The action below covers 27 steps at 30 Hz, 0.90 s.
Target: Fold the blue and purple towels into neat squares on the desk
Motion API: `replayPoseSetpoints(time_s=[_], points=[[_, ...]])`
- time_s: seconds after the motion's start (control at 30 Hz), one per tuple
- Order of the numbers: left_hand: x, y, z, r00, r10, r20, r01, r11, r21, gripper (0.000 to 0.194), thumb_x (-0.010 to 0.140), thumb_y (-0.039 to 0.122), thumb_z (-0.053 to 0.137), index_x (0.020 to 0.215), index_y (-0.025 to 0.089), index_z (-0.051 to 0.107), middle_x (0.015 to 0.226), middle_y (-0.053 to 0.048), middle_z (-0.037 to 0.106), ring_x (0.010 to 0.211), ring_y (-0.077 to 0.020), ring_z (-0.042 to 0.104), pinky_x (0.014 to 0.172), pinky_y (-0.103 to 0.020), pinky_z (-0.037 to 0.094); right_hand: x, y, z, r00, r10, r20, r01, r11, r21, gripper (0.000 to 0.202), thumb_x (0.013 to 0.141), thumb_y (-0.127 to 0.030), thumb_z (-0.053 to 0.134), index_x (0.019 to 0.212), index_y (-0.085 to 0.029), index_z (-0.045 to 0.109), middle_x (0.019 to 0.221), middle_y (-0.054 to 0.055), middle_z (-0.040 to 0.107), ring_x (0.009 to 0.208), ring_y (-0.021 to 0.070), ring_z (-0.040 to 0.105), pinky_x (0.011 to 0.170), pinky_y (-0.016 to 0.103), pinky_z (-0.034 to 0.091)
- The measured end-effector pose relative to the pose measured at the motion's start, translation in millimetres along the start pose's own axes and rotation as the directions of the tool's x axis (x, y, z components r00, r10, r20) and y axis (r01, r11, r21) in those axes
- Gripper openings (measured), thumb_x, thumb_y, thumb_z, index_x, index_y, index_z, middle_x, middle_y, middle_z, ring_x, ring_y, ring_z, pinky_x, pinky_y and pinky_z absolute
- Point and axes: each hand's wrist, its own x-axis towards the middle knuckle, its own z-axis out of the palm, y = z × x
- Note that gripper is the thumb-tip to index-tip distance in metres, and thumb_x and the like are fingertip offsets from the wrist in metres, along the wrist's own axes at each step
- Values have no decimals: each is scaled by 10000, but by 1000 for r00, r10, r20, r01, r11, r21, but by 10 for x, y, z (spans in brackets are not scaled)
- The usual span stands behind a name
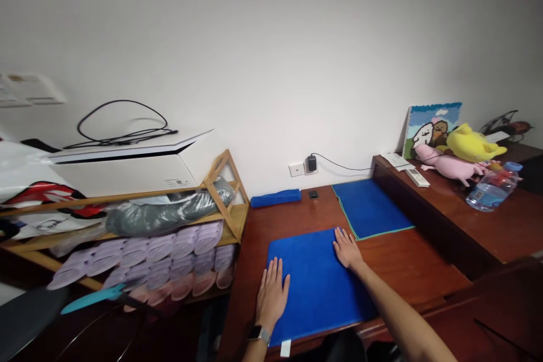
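A blue cloth [316, 283] lies flat on the reddish-brown table [297, 219], with a white tag at its front edge. My left hand [272, 294], a watch on its wrist, rests palm down on the cloth's left side, fingers extended. On its upper right corner lies my right hand [347, 249], also flat with fingers apart. Behind and to the right, a second blue cloth [371, 209] with a green edge is spread out. A folded or rolled blue cloth [275, 198] sits by the wall at the table's back left.
To the right, a raised surface [458, 209] holds a remote [417, 177], plush toys [475, 143], a picture and a water bottle [494, 189]. A wooden rack [240, 220] with slippers and a white box [127, 172] stands at left. A charger [312, 163] is plugged into the wall.
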Motion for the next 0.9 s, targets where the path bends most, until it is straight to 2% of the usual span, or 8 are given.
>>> replayPoseSetpoints(time_s=[0.2,0.3,0.43,0.57,0.63,0.73,0.8,0.9], points=[[-23,-9,-148,997,3,75,-4,1000,15,626,1083,486,291,1640,203,326,1672,-90,383,1550,-260,351,1270,-507,323,31,91,268,996,-20,-83,20,1000,0,663,1063,-405,188,1665,-128,217,1723,70,226,1602,221,177,1303,437,128],[75,139,-227,996,35,80,-36,999,13,600,1083,405,273,1633,176,343,1663,-101,401,1552,-261,349,1283,-513,293,37,105,290,996,-8,-86,8,1000,2,677,1061,-419,201,1663,-108,208,1726,76,214,1606,227,157,1306,433,116],[496,797,-210,988,147,54,-143,987,-79,585,1094,371,243,1639,177,324,1678,-83,381,1571,-234,306,1297,-477,256,51,106,286,996,-10,-90,11,1000,7,678,1062,-420,200,1662,-104,206,1726,77,212,1609,227,139,1307,432,99],[1004,1615,2,967,226,114,-200,959,-203,593,1103,419,204,1627,185,354,1671,-82,396,1567,-223,315,1296,-467,254,47,121,293,996,-27,-80,27,1000,-6,663,1054,-371,209,1658,-98,217,1726,70,211,1611,227,126,1308,429,97],[1143,1812,132,962,217,168,-175,957,-230,606,1103,445,188,1621,189,371,1663,-86,410,1562,-226,326,1292,-465,263,47,133,304,997,-35,-70,34,999,-20,655,1041,-324,220,1657,-101,226,1728,61,204,1611,227,125,1309,430,100],[1148,1633,245,960,208,186,-165,960,-224,610,1097,477,198,1633,225,345,1669,-69,400,1567,-233,315,1294,-486,251,57,149,333,996,-30,-81,29,999,-16,656,1050,-345,199,1658,-98,217,1725,65,212,1609,229,138,1308,441,116],[1054,1212,231,972,144,184,-114,980,-165,614,1092,485,218,1640,231,328,1675,-72,383,1571,-249,307,1291,-509,245,66,154,356,995,-26,-99,26,1000,-3,666,1061,-394,176,1662,-107,207,1722,67,226,1608,229,151,1307,447,127],[875,382,120,983,-45,176,50,998,-23,634,1088,470,225,1638,174,330,1682,-115,356,1572,-282,300,1281,-523,253,80,159,391,994,-19,-107,19,1000,-4,672,1064,-419,165,1665,-122,205,1724,58,227,1607,227,157,1308,445,118]])
